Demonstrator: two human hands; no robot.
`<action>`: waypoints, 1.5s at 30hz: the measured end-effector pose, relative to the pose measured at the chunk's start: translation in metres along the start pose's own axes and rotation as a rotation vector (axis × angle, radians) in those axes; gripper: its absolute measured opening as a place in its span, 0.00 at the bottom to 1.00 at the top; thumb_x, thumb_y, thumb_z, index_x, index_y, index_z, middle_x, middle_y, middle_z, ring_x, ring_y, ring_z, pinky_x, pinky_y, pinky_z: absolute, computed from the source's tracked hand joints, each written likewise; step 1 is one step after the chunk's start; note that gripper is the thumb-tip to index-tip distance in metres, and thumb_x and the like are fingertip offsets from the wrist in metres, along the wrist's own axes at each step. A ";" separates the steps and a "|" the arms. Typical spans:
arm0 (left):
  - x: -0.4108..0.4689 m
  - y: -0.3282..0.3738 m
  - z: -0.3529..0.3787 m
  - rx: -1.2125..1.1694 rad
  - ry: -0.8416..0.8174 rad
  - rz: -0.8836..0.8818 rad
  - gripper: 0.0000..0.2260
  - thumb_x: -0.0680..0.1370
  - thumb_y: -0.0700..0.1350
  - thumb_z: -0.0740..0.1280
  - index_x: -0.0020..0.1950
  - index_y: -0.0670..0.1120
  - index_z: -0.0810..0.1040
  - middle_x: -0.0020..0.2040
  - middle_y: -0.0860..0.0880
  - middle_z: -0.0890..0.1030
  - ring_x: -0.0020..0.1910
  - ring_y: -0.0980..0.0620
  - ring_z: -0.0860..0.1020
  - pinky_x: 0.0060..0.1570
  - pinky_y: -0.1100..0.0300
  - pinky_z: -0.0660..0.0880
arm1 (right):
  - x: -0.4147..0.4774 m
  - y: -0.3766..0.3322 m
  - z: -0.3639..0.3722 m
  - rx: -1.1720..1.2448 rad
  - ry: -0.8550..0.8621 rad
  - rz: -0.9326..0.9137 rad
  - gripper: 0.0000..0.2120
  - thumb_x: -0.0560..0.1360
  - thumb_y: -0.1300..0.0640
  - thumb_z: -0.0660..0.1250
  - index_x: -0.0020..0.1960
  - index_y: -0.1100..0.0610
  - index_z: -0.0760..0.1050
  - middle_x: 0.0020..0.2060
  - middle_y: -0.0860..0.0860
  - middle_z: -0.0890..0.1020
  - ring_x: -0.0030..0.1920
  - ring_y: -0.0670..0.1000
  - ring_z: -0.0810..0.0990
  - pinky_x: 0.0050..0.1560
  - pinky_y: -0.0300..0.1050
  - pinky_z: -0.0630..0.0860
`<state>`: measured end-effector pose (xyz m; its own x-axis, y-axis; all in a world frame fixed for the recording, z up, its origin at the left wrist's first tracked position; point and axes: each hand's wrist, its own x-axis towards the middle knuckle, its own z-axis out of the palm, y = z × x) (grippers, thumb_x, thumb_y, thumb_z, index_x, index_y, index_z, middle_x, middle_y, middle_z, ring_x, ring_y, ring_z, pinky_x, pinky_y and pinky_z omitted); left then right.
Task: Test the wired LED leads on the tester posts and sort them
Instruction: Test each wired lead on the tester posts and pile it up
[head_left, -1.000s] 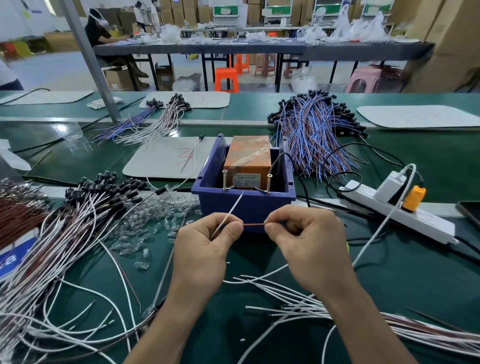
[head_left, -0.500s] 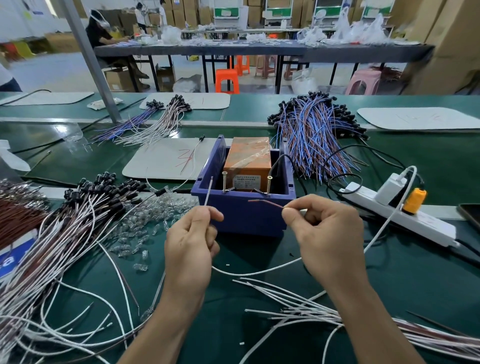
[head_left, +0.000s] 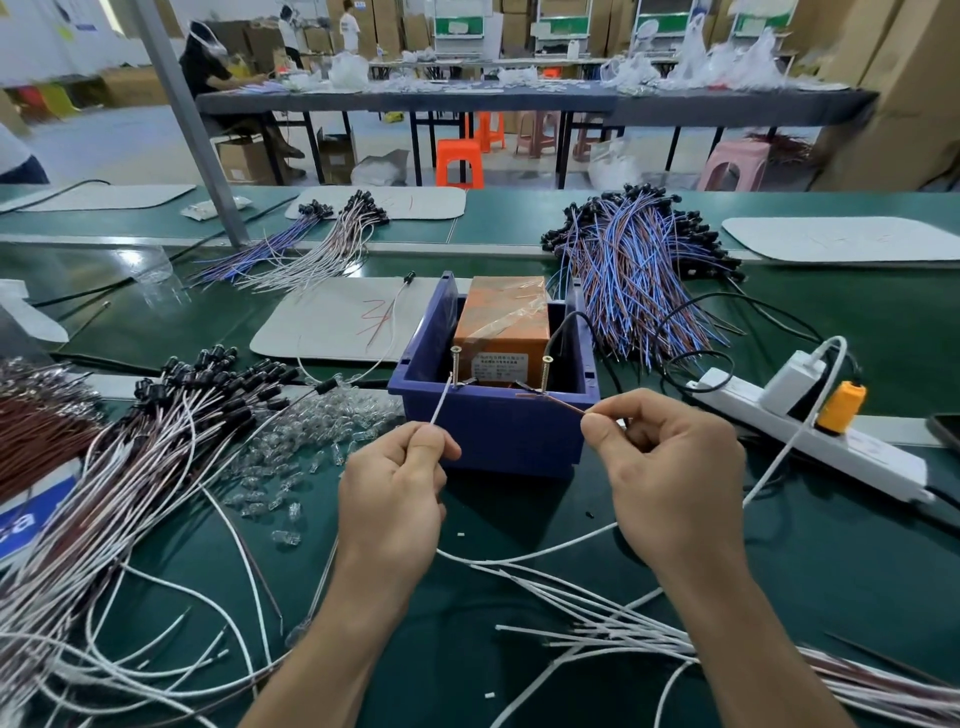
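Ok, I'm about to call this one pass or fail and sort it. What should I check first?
1. The left hand pinches the white lead: ok.
2. The right hand pinches the brown lead: ok.
3. The white lead reaches the left screw post: ok.
4. The brown lead touches the right screw post: cannot tell.
5. The LED is lit: cannot tell, it is out of sight.

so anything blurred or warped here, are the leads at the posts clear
Head view: wide-angle warp bows the far bench; cardboard boxes at the right edge smear; sheen on the green table far left; white lead, brown lead and posts are sharp.
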<state>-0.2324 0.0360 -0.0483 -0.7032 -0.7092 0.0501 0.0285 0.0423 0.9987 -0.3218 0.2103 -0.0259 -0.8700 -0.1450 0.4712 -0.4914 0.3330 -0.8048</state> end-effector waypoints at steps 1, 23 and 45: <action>0.000 -0.001 0.000 0.014 -0.003 0.007 0.16 0.82 0.41 0.62 0.35 0.46 0.80 0.25 0.53 0.64 0.24 0.53 0.59 0.26 0.59 0.58 | 0.000 0.000 0.000 -0.004 0.004 0.003 0.09 0.73 0.56 0.77 0.41 0.44 0.80 0.23 0.42 0.74 0.25 0.46 0.69 0.29 0.36 0.63; -0.008 0.002 -0.001 0.066 -0.035 0.067 0.13 0.75 0.51 0.62 0.34 0.47 0.80 0.25 0.54 0.64 0.25 0.52 0.60 0.30 0.53 0.59 | 0.001 -0.001 0.001 -0.042 0.054 -0.022 0.08 0.74 0.54 0.75 0.38 0.46 0.79 0.24 0.44 0.75 0.24 0.47 0.69 0.28 0.37 0.64; -0.010 0.005 -0.001 0.032 -0.056 0.053 0.13 0.74 0.50 0.63 0.34 0.47 0.80 0.26 0.54 0.63 0.25 0.52 0.58 0.28 0.57 0.57 | 0.000 -0.004 0.012 -0.074 0.099 -0.013 0.10 0.74 0.54 0.74 0.36 0.48 0.77 0.23 0.40 0.76 0.23 0.46 0.70 0.27 0.33 0.64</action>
<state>-0.2246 0.0428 -0.0435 -0.7400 -0.6650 0.1012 0.0446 0.1017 0.9938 -0.3206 0.1981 -0.0265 -0.8534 -0.0583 0.5180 -0.4954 0.3997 -0.7712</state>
